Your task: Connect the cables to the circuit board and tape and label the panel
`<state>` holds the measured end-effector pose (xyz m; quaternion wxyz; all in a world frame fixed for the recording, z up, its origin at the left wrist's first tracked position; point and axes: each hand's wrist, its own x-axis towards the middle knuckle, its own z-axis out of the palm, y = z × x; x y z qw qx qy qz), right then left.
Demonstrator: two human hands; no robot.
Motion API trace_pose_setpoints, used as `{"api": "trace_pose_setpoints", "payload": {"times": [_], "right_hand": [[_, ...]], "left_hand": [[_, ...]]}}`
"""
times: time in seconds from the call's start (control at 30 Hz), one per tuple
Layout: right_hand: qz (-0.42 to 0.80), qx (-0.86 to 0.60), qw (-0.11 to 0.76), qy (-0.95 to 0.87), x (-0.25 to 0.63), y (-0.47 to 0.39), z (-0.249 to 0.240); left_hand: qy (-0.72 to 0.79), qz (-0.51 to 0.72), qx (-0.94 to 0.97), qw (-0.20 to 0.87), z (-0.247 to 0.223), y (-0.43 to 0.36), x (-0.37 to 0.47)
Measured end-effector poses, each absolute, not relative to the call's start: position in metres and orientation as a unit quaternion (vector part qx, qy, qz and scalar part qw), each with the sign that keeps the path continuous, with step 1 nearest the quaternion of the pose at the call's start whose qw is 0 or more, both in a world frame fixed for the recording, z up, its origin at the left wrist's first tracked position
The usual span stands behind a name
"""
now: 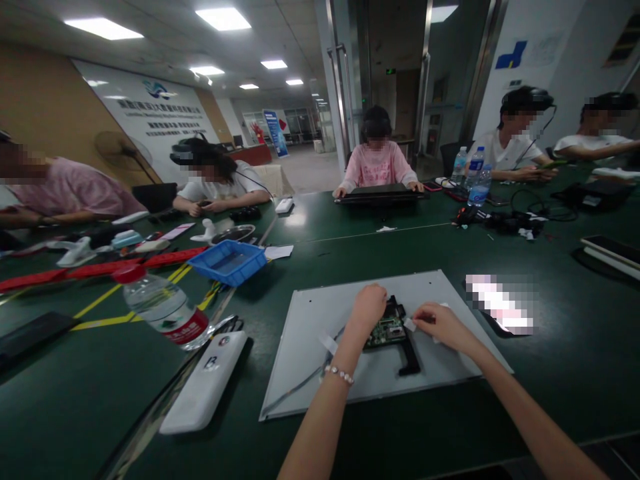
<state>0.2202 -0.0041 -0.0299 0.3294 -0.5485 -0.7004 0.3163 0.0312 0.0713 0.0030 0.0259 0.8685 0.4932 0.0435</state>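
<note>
A white panel [320,320] lies on the green table, with a green circuit board [384,333] and a black bracket [411,357] on it. My left hand [369,308], a beaded bracelet at its wrist, rests over the upper left of the board; its fingers are bent and their tips are partly hidden at the bracket's top. Right of the board, my right hand [440,323] pinches a small white piece [410,325] between thumb and fingers. A grey cable [300,385] and a clear strip [329,343] lie on the panel's left part.
Left of the panel are a white power bank [205,383], a water bottle [165,310] and a blue tray [230,262]. A lit phone [500,305] lies to the right. Several people sit around the green table [555,380], with bottles and cables at the back right.
</note>
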Motion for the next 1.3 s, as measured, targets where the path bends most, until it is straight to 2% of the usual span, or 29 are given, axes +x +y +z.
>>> {"api": "trace_pose_setpoints", "payload": {"times": [0.17, 0.43, 0.63, 0.8, 1.03, 1.13, 1.3], "right_hand": [[0.288, -0.582, 0.348, -0.676, 0.231, -0.003, -0.031], [0.254, -0.605, 0.322, -0.683, 0.235, -0.003, -0.035], [0.246, -0.608, 0.32, -0.684, 0.236, 0.001, -0.042], [0.256, -0.611, 0.328, -0.674, 0.237, 0.001, -0.044], [0.252, -0.606, 0.334, -0.676, 0.238, -0.003, -0.044], [0.253, -0.601, 0.337, -0.679, 0.237, -0.006, -0.041], [0.259, -0.604, 0.331, -0.678, 0.237, -0.008, -0.038]], "left_hand": [[0.502, 0.027, 0.865, 0.011, 0.004, 0.078, 0.032], [0.484, 0.029, 0.874, -0.018, 0.017, 0.094, 0.049], [0.475, 0.012, 0.88, -0.009, 0.013, 0.09, 0.055], [0.477, 0.017, 0.879, 0.013, 0.029, 0.083, 0.039], [0.551, 0.092, 0.83, 0.005, 0.05, 0.026, -0.028], [0.585, 0.116, 0.802, 0.014, 0.045, -0.012, -0.054], [0.631, 0.088, 0.77, 0.029, 0.026, -0.052, -0.065]]}}
